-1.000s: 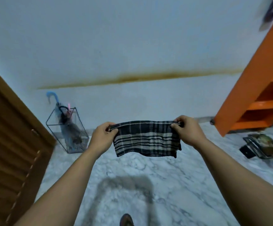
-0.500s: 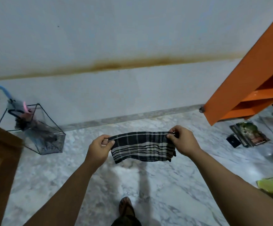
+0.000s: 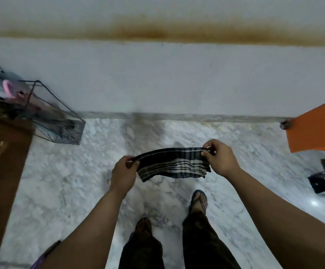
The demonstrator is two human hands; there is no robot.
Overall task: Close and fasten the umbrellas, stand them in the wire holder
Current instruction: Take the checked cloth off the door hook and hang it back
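1. Head view: the camera has tilted down since a second ago; both feet now show, and the holder (image 3: 57, 117) sits further left.
2. One checked cloth (image 3: 172, 165), stretched left to right, pinched by left hand (image 3: 124, 171) and right hand (image 3: 222, 159).
3. Umbrellas (image 3: 10, 88) lean in the holder by the wall; their number is unclear.

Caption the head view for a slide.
Both hands, left and right, stretch a plaid cloth near the wire holder.

one head-worn camera looks steeply down and forward, close over the hands, toward the wall (image 3: 157, 78).
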